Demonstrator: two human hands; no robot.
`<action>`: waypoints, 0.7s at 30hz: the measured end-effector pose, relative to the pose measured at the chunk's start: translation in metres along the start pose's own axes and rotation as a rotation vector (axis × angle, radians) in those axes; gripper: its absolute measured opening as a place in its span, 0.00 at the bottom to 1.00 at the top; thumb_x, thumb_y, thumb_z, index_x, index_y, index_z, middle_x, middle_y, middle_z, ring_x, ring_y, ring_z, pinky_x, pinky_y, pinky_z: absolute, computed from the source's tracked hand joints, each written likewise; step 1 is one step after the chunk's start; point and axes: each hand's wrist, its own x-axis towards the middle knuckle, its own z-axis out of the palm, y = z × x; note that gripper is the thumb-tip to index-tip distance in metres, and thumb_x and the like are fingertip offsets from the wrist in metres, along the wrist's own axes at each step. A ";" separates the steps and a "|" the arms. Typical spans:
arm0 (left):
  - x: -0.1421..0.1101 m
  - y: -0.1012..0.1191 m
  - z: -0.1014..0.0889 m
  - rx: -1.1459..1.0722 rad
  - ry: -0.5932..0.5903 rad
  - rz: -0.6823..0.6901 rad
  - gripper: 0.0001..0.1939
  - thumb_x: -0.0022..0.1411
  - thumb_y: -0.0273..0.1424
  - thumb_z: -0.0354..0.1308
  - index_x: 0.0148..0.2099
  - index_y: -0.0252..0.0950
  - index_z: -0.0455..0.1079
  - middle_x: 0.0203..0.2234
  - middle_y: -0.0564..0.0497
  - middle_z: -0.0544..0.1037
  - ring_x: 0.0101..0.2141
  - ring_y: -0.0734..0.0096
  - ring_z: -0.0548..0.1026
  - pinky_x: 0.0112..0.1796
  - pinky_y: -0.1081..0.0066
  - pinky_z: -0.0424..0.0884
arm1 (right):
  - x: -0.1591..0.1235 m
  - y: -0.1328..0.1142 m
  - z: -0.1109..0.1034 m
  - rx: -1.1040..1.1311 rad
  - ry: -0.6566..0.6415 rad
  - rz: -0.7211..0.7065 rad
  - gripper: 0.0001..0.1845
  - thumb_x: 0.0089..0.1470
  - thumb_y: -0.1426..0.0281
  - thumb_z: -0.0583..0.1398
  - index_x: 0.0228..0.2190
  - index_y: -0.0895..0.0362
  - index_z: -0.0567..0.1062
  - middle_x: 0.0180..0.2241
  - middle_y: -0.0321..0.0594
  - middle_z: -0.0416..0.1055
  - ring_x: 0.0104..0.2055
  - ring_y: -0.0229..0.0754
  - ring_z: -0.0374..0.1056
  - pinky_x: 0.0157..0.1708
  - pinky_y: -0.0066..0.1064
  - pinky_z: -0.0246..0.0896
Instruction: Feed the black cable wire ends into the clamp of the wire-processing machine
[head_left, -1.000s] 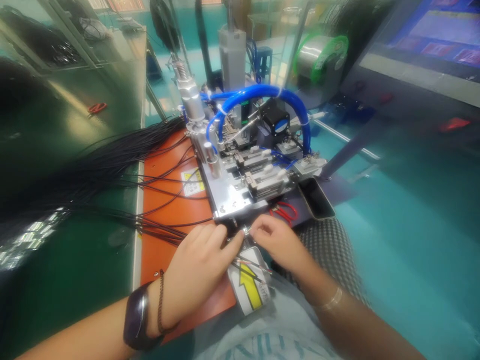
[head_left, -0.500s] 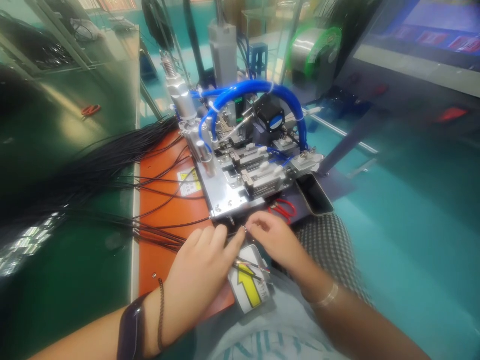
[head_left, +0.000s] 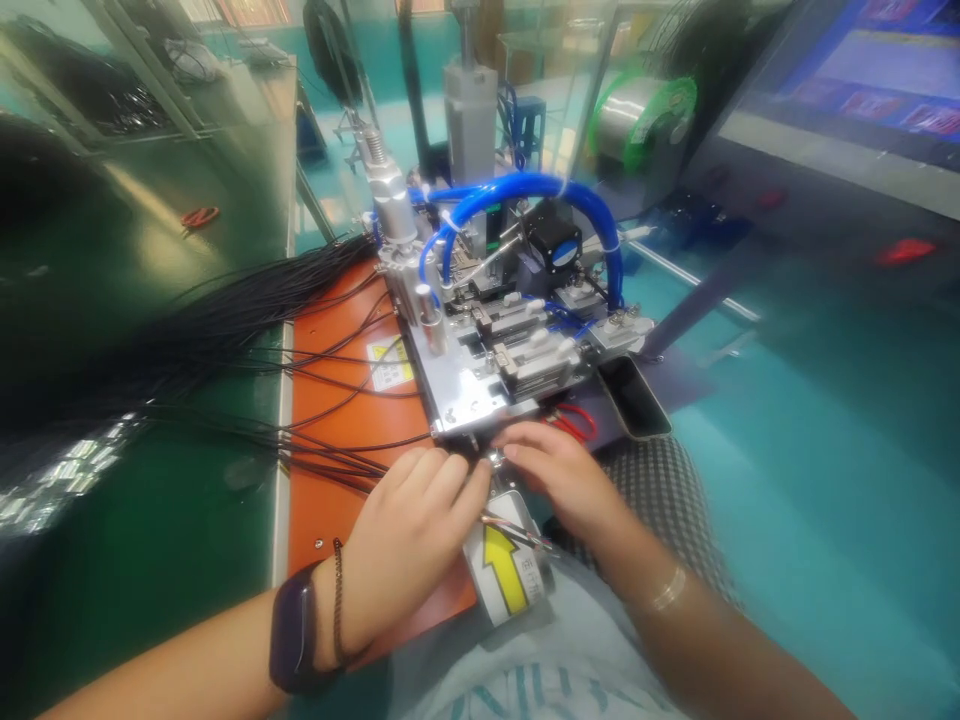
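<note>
My left hand is closed around several thin black cables that come in from the left. Their stripped, coloured wire ends stick out below its fingers, over a white case with a yellow arrow. My right hand is beside the left fingertips, its thumb and forefinger close together at a small shiny metal part. What lies between those right fingertips is too small to make out. Just beyond both hands is the front edge of a machine's metal plate.
Clamps and a blue hose top the machine. Red-handled pliers or scissors and a phone lie to the right. More black cables cross the orange board. A green wire spool stands behind, near a screen.
The view has shifted slightly, so the machine sits a little further right. My right fingers have drawn a little away from my left fingertips. The left hand still holds the cables.
</note>
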 end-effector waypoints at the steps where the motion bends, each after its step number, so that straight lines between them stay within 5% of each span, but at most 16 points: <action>1: 0.000 0.001 0.000 0.000 -0.009 -0.005 0.14 0.63 0.22 0.48 0.51 0.31 0.65 0.33 0.46 0.69 0.35 0.62 0.66 0.35 0.63 0.65 | 0.000 -0.001 0.000 -0.059 0.011 -0.033 0.06 0.48 0.68 0.59 0.29 0.57 0.75 0.24 0.32 0.67 0.24 0.34 0.58 0.24 0.26 0.52; 9: -0.005 0.012 -0.009 0.056 -0.184 -0.150 0.13 0.54 0.18 0.51 0.40 0.32 0.70 0.29 0.48 0.69 0.29 0.61 0.66 0.28 0.63 0.65 | 0.001 -0.001 0.002 -0.341 0.013 -0.077 0.06 0.51 0.70 0.55 0.25 0.57 0.69 0.23 0.32 0.63 0.27 0.36 0.58 0.27 0.27 0.53; 16: -0.014 0.020 -0.015 0.098 -0.165 -0.127 0.23 0.51 0.17 0.50 0.51 0.24 0.67 0.37 0.41 0.72 0.36 0.56 0.68 0.34 0.60 0.68 | -0.002 -0.002 0.004 -0.490 0.072 -0.210 0.09 0.53 0.70 0.53 0.22 0.55 0.63 0.21 0.30 0.56 0.25 0.35 0.54 0.24 0.26 0.50; 21: -0.012 0.021 -0.014 0.088 -0.209 -0.157 0.20 0.50 0.19 0.50 0.47 0.26 0.68 0.29 0.45 0.70 0.30 0.59 0.67 0.30 0.61 0.67 | 0.005 0.000 0.001 -0.446 0.001 -0.081 0.06 0.50 0.70 0.55 0.23 0.57 0.67 0.19 0.29 0.57 0.23 0.35 0.54 0.23 0.26 0.50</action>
